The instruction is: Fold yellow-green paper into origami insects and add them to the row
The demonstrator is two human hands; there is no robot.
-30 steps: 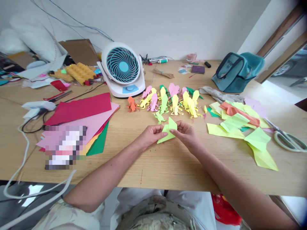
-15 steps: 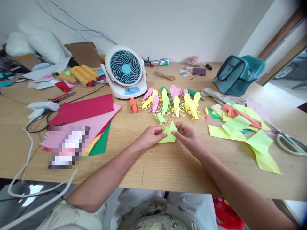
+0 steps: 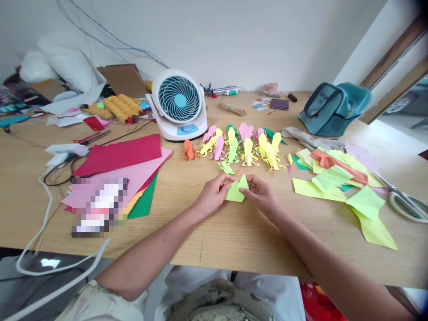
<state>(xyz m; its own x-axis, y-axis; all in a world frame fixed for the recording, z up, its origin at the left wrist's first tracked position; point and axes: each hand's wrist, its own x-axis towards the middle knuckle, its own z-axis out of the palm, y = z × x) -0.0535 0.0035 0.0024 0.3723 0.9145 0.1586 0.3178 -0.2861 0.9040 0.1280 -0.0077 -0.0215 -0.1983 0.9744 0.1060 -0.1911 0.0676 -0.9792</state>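
A small light-green sheet of folded paper (image 3: 236, 192) is held between my two hands above the front middle of the table. My left hand (image 3: 214, 191) pinches its left side, thumb on top. On the right side, my right hand (image 3: 260, 194) grips it between thumb and fingers, beside a raised pointed flap. Just beyond my hands lies a small green paper figure (image 3: 226, 167). Behind it stand several folded paper frogs (image 3: 248, 151) in yellow, pink, green and orange. The fingertips beneath the paper are partly hidden.
Coloured paper sheets (image 3: 117, 156) lie at left, near a white cable (image 3: 47, 214). A white fan (image 3: 180, 104) stands behind. Paper scraps (image 3: 334, 178) and scissors (image 3: 406, 203) are at right, with a teal bag (image 3: 334, 109) farther back.
The folded paper has turned slightly in my hands, its pointed flap now leaning more to the right. My left hand has shifted a little along its left edge. The view has moved slightly.
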